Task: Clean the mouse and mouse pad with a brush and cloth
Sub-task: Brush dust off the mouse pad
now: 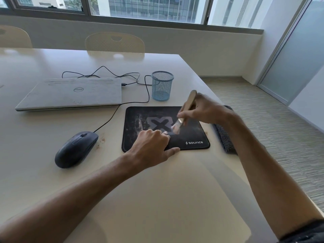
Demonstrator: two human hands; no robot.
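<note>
A black mouse pad with a grey X logo lies on the white table, dusty along its left part. My right hand grips a wooden-handled brush, whose pale bristles touch the pad near the logo. My left hand presses down on the pad's front edge, fingers on the pad and thumb along the table. A black wired mouse sits left of the pad, with brown crumbs beside it. A dark grey cloth lies at the table's right edge, partly hidden by my right forearm.
A closed silver laptop lies at the back left, with the mouse cable looping behind it. A blue mesh pen cup stands behind the pad. Chairs line the far side. The table edge drops off close on the right.
</note>
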